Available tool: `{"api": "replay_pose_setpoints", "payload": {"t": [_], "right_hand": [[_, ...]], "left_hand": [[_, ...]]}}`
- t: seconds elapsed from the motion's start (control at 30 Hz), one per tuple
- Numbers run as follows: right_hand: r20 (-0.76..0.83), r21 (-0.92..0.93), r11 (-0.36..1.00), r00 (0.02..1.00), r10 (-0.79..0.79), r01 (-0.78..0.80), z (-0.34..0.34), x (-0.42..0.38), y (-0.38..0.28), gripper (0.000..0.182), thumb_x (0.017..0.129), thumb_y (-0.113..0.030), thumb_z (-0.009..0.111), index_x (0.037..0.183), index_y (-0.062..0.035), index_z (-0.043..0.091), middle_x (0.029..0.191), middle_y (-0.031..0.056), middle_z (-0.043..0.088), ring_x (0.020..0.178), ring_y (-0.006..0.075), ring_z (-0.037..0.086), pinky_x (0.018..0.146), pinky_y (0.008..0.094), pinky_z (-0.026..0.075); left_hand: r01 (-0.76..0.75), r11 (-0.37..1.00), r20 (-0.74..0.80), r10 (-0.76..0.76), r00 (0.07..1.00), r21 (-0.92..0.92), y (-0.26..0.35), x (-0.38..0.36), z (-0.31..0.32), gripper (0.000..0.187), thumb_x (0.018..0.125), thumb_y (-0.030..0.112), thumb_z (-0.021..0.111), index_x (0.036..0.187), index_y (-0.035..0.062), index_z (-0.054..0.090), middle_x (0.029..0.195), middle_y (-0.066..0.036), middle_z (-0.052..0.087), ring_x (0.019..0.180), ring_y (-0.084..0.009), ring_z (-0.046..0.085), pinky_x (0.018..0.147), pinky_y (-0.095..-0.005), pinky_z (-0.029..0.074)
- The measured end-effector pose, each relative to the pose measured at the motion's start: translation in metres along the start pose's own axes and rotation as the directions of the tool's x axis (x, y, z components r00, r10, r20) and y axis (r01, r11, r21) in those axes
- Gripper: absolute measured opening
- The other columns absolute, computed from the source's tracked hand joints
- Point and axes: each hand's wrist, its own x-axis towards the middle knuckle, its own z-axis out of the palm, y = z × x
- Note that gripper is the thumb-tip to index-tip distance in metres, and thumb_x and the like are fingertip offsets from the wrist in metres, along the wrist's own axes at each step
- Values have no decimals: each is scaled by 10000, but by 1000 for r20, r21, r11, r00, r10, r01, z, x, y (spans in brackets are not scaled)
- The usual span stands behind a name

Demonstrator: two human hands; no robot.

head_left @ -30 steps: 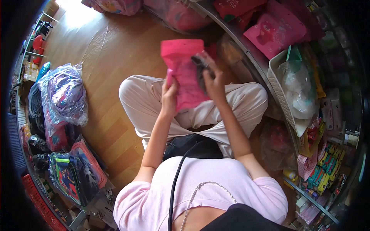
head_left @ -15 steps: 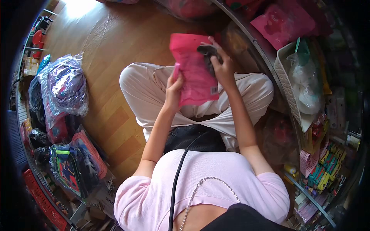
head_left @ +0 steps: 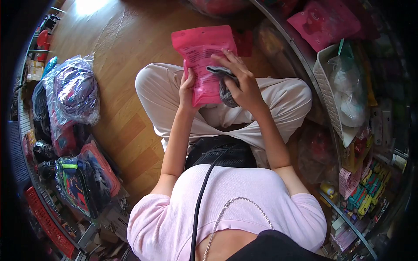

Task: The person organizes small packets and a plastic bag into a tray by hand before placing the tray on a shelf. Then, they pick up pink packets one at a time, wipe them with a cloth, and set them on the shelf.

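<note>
A bright pink packaging pouch (head_left: 201, 52) with printed lines of text is held up over my crossed legs, its top edge tilted. My left hand (head_left: 187, 90) grips the pouch by its lower left edge, thumb on the front. In my right hand (head_left: 244, 85) is a crumpled dark grey cloth (head_left: 227, 92), pressed against the right side of the pouch's printed face. The fingers of that hand reach across the front, and part of the cloth is hidden under them.
Plastic-wrapped bags (head_left: 74, 93) and a pencil-case-like bag (head_left: 76, 185) lie along the left. A metal shelf edge (head_left: 300, 56) curves down the right. Beyond it are a white quilted basket (head_left: 326, 82), another pink pouch (head_left: 322, 21) and small colourful boxes (head_left: 368, 191).
The pouch has shifted left and slightly up, with its top now leaning left. My right hand has moved the cloth down and left across the pouch's face.
</note>
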Motion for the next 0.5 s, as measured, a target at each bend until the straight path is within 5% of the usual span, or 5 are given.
{"api": "replay_pose_setpoints", "payload": {"t": [0.27,0.33,0.4,0.47,0.5], "right_hand": [[132,168,983,990,57,-79,1,-32,13,404,784,-34,487,1171,-88,593,1174,141,601,1169,346,511,1001,397,391],[91,676,613,873,480,-408,-7,-48,24,381,802,-36,445,1145,-76,603,1153,91,604,1071,291,569,962,374,415],[17,821,486,865,502,-298,-9,-47,40,393,842,-115,511,1234,-129,533,1064,65,614,981,232,587,910,347,446],[294,946,-267,835,465,-184,-18,-40,36,488,897,-232,529,1359,-152,393,1012,82,614,958,183,590,855,316,472],[323,945,-156,891,320,-287,-13,-56,67,650,893,-332,549,1441,-174,238,1147,92,555,1054,155,542,911,303,433]], "left_hand": [[0,1000,-27,1,1000,20,6,4,-18,414,948,277,477,1289,56,395,1187,-128,544,1025,-248,593,859,-404,526],[11,1000,-12,-11,1000,4,12,6,-13,414,947,284,480,1287,60,404,1180,-123,549,1023,-240,595,851,-395,529],[31,999,2,-31,1000,-12,17,3,-9,414,945,291,483,1285,64,412,1172,-118,554,1020,-232,597,842,-386,531],[186,973,27,-192,981,135,19,2,-6,424,946,305,480,1295,72,415,1159,-99,560,1016,-210,596,838,-373,529],[240,953,27,-249,968,187,13,1,-6,440,944,280,501,1315,65,401,1144,-87,570,1013,-189,595,837,-324,510]]}}
